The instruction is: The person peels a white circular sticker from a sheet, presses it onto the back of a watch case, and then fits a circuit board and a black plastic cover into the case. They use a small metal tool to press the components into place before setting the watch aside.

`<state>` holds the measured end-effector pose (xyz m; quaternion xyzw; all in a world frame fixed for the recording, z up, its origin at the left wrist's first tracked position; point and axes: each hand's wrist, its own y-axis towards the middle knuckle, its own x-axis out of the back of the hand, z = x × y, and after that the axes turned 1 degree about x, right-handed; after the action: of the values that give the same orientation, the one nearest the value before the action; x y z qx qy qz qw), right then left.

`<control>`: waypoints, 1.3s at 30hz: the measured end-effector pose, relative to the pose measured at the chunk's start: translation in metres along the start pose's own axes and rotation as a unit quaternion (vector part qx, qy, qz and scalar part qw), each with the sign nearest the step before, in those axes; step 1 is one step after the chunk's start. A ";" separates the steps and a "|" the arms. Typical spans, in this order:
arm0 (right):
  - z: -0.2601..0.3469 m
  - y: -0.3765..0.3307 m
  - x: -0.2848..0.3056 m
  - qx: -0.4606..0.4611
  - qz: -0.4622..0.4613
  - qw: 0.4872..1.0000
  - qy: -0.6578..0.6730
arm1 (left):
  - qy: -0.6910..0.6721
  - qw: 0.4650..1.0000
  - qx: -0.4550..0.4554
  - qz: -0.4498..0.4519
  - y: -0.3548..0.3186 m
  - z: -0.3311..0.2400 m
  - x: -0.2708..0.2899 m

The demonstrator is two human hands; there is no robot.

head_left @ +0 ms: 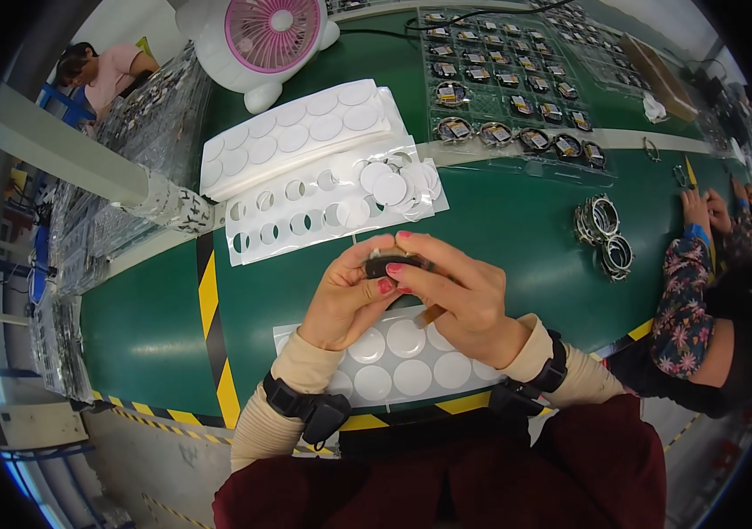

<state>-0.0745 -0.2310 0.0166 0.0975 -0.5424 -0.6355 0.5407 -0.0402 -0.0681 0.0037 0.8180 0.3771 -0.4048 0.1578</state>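
Hands [336, 304], two, pinching one dark round part [379, 265], one sheet [393, 360] of white discs beneath, one fan [261, 44] beyond

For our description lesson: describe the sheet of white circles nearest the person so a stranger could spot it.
On the green table, find the yellow-black tape along the person's edge. Close to it, a pale sheet of white circles lies partly hidden behind the left hand and right hand. Unlike the sheets near the white fan, it lies right by that tape.
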 end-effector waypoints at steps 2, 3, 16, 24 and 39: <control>0.007 0.000 -0.001 -0.073 -0.022 0.996 0.056 | -0.012 0.999 -0.020 0.032 0.002 0.003 0.001; 0.012 0.002 0.000 -0.144 -0.042 0.982 0.113 | -0.027 0.997 -0.042 0.064 0.003 0.005 0.002; 0.000 -0.005 0.002 -0.295 -0.009 0.935 0.194 | 0.252 0.963 -0.064 -0.065 0.005 0.006 -0.013; -0.003 0.006 0.011 -0.479 0.039 0.777 0.407 | 0.284 0.952 -0.070 -0.086 0.003 0.009 -0.015; -0.001 0.004 0.010 -0.465 0.033 0.800 0.378 | 0.447 0.883 -0.127 -0.072 -0.002 0.017 -0.008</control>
<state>-0.0761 -0.2388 0.0240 0.0487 0.0627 -0.7063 0.7035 -0.0542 -0.0803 -0.0004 0.8559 0.5133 0.0447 0.0452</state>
